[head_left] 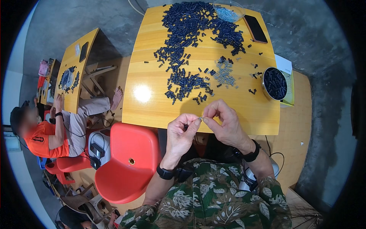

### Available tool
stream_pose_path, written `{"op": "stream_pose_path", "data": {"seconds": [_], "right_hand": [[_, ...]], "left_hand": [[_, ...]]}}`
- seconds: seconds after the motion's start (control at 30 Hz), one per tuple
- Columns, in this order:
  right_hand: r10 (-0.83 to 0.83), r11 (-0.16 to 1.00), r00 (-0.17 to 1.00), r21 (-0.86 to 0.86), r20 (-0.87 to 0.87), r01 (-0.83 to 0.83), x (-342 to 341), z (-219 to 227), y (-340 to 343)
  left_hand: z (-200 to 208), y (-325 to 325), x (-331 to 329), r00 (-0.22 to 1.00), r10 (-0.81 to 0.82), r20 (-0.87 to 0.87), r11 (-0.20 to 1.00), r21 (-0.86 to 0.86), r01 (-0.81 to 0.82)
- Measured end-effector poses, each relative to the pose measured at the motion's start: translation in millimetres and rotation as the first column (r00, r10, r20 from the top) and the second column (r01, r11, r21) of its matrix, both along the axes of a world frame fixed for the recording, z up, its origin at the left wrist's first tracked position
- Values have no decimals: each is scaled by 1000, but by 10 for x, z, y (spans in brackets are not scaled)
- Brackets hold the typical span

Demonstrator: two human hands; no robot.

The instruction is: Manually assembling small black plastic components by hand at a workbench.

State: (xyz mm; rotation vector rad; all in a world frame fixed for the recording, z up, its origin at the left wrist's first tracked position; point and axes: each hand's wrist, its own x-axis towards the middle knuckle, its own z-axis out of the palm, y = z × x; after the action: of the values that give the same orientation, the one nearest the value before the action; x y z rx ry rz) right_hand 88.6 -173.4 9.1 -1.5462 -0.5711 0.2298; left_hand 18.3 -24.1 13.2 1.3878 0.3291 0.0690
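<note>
A dark-screened phone [255, 28] lies on the yellow table's [152, 57] far right corner, beside a clear bowl [228, 10].

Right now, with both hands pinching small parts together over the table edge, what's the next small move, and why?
Probably press the small silvery screw, pinched in the right hand, into the small dark plastic plug in the left hand: their tips already meet, and the round metal bowl holds similar dark pieces.

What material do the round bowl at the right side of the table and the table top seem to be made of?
Round bowl: apparently metal, a shiny silver rim and wall catching light. Table top: probably wood or wood-look laminate, glossy yellow with fine grain lines and a bright lamp reflection.
</note>
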Motion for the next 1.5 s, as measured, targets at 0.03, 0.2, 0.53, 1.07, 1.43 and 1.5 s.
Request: {"op": "stream_pose_path", "data": {"seconds": [0.03,0.2,0.53,1.07,1.43,1.5], "right_hand": [[6,1000,1000,6,1,-6,0,-8,1],[55,992,994,122,-94,-43,2,-76,0],[-76,993,995,-83,63,81,-30,91,-10],[80,984,996,-154,-48,-87,68,42,-43],[175,976,906,-51,-385,-210,111,-28,-53],[155,982,953,-65,-261,-178,89,-18,-54]], "left_hand": [[6,2,1,1000,-2,-6,1000,-4,2],[-6,51,-3,998,-30,-61,980,-199,18],[35,-26,-20,998,32,-55,983,-180,-41],[14,-85,-55,999,50,12,992,115,-51],[-52,-73,-63,997,35,70,957,285,-53],[-43,-50,-56,997,38,73,973,224,-53]]}}
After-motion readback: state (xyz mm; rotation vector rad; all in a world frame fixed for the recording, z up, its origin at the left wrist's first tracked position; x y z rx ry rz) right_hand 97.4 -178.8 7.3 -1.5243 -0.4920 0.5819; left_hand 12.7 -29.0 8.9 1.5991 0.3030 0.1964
